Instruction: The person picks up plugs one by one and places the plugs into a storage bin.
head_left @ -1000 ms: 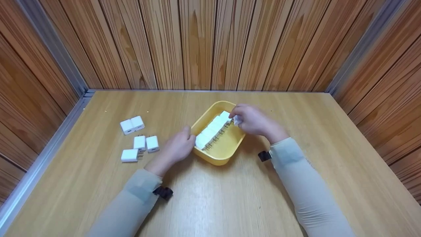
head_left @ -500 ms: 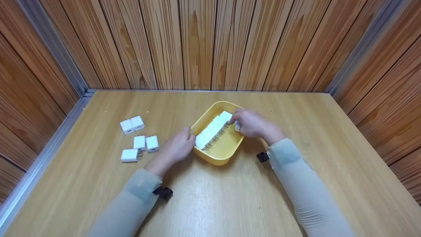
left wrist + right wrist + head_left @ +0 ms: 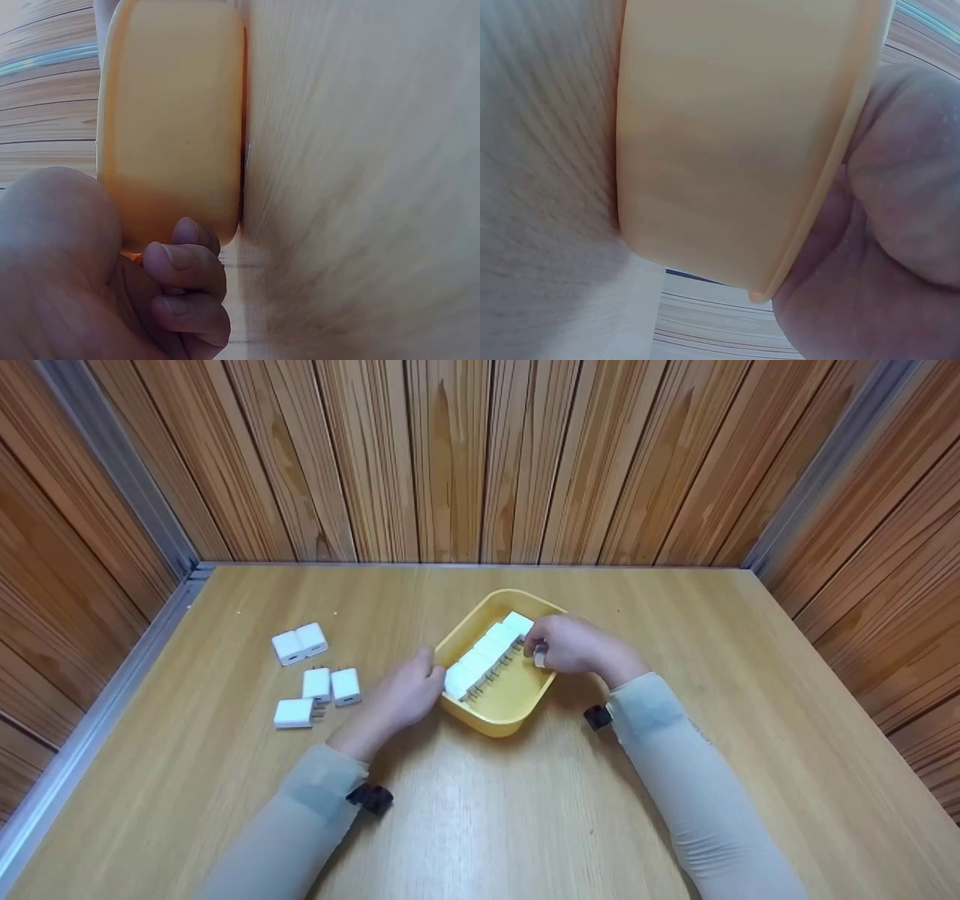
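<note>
A yellow plastic bin (image 3: 501, 727) stands on the table, holding a slanted row of white plug chargers (image 3: 480, 660) with their metal prongs pointing right. My left hand (image 3: 401, 690) grips the bin's left wall; in the left wrist view its thumb (image 3: 64, 217) is at the rim and curled fingers (image 3: 187, 270) lie against the outside. Over the right rim reaches my right hand (image 3: 577, 645), pinching a white charger (image 3: 540, 655) inside the bin, mostly covered by the fingers. The right wrist view shows the bin's outer wall (image 3: 727, 142) and the palm (image 3: 900, 225), not the charger.
Left of the bin, two white chargers (image 3: 300, 643) lie side by side. Closer to me are three more: an upright pair (image 3: 346, 688) and one lying sideways (image 3: 294, 714). Wood-panelled walls (image 3: 450, 465) enclose the table (image 3: 480, 825) at the back and sides.
My right hand has shifted slightly down and toward me along the bin's right side, with the charger still in its fingers. The left hand and the bin stay put.
</note>
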Tool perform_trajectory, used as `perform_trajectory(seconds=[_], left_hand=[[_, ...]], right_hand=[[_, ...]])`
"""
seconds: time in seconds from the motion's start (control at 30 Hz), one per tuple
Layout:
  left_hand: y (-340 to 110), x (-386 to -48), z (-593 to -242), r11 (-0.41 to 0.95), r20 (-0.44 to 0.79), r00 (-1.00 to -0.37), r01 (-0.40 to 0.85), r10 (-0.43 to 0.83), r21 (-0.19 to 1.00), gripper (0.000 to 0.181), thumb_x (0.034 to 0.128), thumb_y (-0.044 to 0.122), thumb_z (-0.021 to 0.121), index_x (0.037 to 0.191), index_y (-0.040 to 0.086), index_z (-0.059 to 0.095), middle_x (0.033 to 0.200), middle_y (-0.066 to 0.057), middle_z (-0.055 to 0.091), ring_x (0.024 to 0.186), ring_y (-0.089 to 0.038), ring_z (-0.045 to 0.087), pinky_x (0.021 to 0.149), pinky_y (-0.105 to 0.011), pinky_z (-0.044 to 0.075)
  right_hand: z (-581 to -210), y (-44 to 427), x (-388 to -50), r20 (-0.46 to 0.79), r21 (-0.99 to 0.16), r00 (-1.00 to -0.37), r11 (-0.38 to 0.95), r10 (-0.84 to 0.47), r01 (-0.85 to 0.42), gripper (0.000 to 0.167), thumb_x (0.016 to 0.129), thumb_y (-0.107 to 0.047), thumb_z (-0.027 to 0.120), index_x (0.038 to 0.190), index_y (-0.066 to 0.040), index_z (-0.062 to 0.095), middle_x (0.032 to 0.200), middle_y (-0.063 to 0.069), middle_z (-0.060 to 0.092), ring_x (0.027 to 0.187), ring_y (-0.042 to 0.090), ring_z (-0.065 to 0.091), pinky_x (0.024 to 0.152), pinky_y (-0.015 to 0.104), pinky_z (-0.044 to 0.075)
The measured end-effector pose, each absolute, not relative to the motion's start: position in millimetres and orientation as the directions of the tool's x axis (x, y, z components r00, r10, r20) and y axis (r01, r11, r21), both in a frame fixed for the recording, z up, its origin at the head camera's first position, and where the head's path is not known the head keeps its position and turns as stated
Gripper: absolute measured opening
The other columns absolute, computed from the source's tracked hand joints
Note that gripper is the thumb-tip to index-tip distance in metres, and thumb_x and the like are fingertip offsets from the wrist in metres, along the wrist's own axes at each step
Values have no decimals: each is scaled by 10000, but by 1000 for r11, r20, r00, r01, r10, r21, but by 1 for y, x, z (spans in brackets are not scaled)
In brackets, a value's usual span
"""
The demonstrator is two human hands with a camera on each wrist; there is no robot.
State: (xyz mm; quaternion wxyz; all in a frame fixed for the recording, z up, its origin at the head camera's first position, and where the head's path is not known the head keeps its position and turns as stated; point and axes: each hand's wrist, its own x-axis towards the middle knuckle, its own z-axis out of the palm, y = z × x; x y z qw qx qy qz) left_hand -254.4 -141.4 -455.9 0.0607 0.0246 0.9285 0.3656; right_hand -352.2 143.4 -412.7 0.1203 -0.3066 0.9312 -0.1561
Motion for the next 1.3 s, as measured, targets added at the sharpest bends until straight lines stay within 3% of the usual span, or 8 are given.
perform_trajectory(seconds=[0.4, 0.67, 0.9, 1.1, 1.3], left_hand=[[-142, -255, -457, 727, -85, -992, 8, 91, 687, 403, 1144, 349, 411, 1418, 84, 542, 1159, -142, 638, 996, -311, 626, 871, -496, 528], [-143, -255, -458, 723, -54, -993, 36, 100, 690, 387, 1128, 314, 418, 1388, 60, 550, 1152, -172, 621, 1010, -331, 607, 908, -522, 515], [-142, -256, -457, 731, -83, -992, 13, 95, 682, 445, 1135, 346, 408, 1466, 78, 535, 1222, -146, 631, 1052, -314, 617, 956, -532, 524], [-142, -255, -457, 727, -87, -992, 6, 91, 686, 397, 1141, 362, 405, 1413, 108, 542, 1183, -124, 627, 1021, -302, 619, 908, -495, 524], [-142, -255, -458, 716, -69, -993, 21, 97, 698, 343, 1139, 340, 426, 1358, 106, 550, 1137, -134, 619, 973, -303, 612, 842, -476, 509]], right_hand=[[-412, 141, -351, -166, -414, -796, 774, -582, -479, 314, 1017, 66, 585, 1159, -54, 837, 1184, 105, 751, 1037, 294, 649, 911, 421, 525], [-413, 141, -354, -133, -372, -787, 766, -603, -524, 301, 959, 39, 647, 1182, -12, 843, 1172, 136, 759, 1177, 323, 530, 1061, 478, 465], [-414, 138, -352, -121, -342, -832, 810, -541, -477, 166, 996, -78, 749, 1134, -35, 829, 1080, 101, 763, 1033, 316, 631, 967, 495, 536], [-415, 135, -351, -60, -330, -858, 822, -510, -465, 234, 968, -59, 772, 1188, 11, 808, 1139, 153, 780, 1025, 331, 661, 990, 516, 546], [-414, 132, -349, 33, -192, -860, 841, -510, -506, 198, 970, -162, 801, 1064, 11, 807, 1024, 145, 773, 937, 332, 681, 903, 548, 569]])
